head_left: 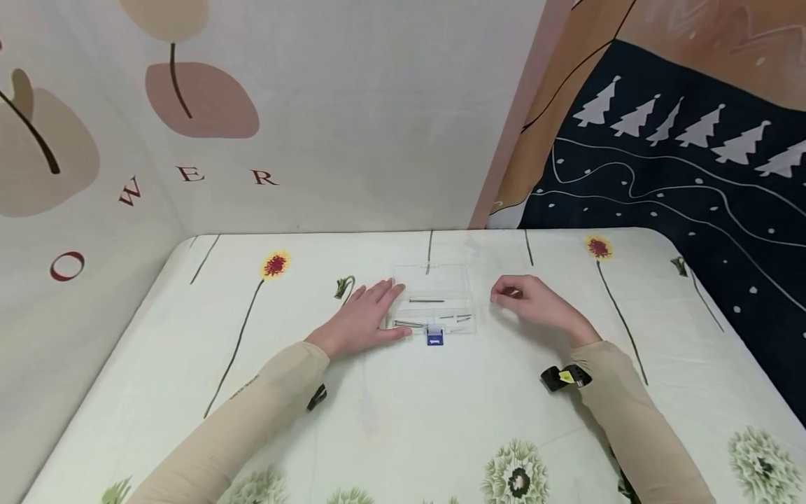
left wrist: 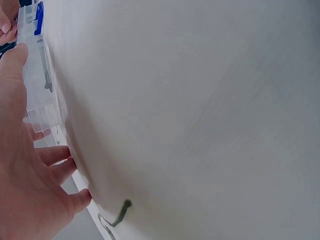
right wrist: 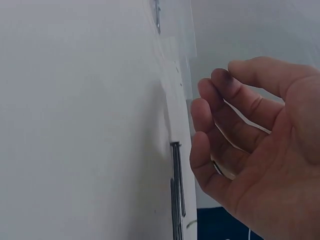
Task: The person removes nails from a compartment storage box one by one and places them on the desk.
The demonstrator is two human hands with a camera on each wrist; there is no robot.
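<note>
A clear plastic box [head_left: 466, 287] lies with its lid up on the cloth, a blue latch [head_left: 435, 336] at its front. Inside are several metal nails: a long nail [head_left: 427, 301], longer nails [head_left: 409, 324] at the front left and short nails [head_left: 463, 318] at the front right. My left hand [head_left: 362, 318] spreads along the box's left side, its thumb touching the front corner. To the right of the box, my right hand [head_left: 532, 301] hovers with loosely curled fingers; nothing shows between them. In the right wrist view several dark nails [right wrist: 176, 190] lie below that hand [right wrist: 260, 120].
A white cloth [head_left: 434, 420] with printed flowers covers the table. Pale printed fabric [head_left: 352, 140] rises at the back edge, and dark fabric with white trees [head_left: 661, 182] hangs at the right. A black strap device [head_left: 565, 378] sits on the right wrist.
</note>
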